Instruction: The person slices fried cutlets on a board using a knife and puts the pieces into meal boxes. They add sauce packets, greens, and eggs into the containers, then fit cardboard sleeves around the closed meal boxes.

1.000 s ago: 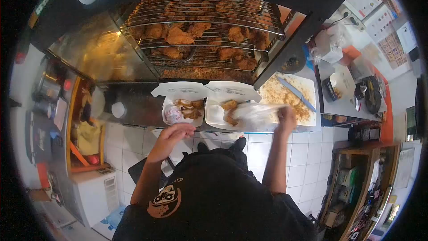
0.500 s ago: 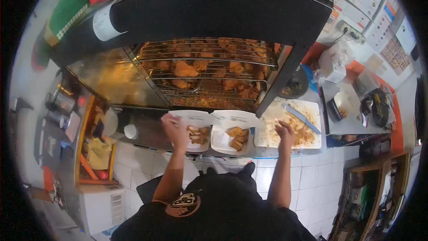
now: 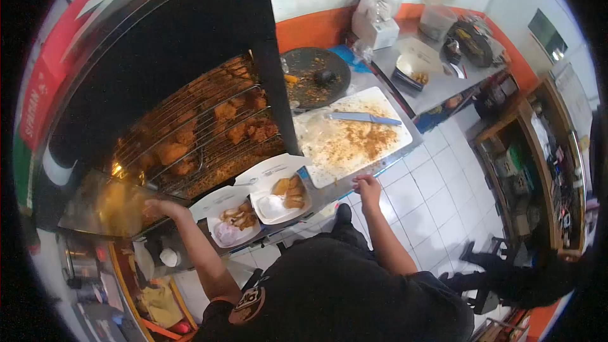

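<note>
My left hand (image 3: 158, 209) reaches to the display cabinet's glass door (image 3: 104, 206), fingers stretched out and slightly blurred; whether it touches the glass I cannot tell. No object shows in it. My right hand (image 3: 366, 189) hovers past the cutting board's near edge, loosely curled with fingers apart and nothing visible between them. Between my arms stand two lidded paper boxes with their lids up. The left box (image 3: 201, 206) contains cut fried pieces and a pinkish-white bundle (image 3: 228, 233). In the right box (image 3: 269, 215) lie cut pieces beside a white mound.
Fried chicken (image 3: 174, 152) rests on wire racks inside the cabinet. A knife (image 3: 364, 117) lies on the crumb-covered white cutting board (image 3: 326, 178). Behind it is a dark stone mortar (image 3: 304, 63). Another open box (image 3: 418, 57) stands on the side counter. At right, a person's dark-clothed legs (image 3: 487, 272) show.
The view has swung to the right. My left hand has let go of the pinkish-white bundle, now in the left box, and moved to the glass door. My right hand has drawn back from above the board.
</note>
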`<state>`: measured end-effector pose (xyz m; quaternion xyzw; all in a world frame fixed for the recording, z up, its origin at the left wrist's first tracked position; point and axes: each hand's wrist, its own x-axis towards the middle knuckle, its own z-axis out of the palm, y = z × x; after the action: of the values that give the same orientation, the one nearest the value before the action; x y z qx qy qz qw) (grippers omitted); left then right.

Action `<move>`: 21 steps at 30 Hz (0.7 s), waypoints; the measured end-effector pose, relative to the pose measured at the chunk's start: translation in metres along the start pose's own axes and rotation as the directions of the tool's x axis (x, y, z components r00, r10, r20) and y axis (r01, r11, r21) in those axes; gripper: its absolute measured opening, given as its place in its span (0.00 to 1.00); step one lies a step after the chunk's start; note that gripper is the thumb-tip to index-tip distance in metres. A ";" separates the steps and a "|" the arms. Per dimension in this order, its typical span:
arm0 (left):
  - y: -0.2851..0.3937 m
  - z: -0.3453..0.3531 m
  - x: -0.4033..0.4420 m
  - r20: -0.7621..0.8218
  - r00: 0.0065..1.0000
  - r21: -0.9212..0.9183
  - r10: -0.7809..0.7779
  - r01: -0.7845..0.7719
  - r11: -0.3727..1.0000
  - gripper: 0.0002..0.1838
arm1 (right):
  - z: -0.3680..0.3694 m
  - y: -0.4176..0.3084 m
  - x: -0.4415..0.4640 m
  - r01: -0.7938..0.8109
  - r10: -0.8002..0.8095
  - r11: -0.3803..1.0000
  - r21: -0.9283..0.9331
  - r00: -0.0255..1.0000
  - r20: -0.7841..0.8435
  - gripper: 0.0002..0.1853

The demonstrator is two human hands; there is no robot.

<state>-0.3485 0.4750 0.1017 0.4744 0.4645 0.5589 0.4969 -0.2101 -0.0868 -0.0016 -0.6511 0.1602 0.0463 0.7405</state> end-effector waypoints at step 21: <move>-0.018 -0.049 -0.239 0.763 0.646 0.536 0.018 -0.647 0.543 0.18 | 0.009 -0.001 -0.087 -0.058 0.070 0.991 -0.117 0.992 0.103 0.09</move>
<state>-0.3812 0.2360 0.0620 0.8937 0.3313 0.1765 0.2459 -0.2900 -0.0655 0.0261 -0.6834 0.1381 0.1139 0.7078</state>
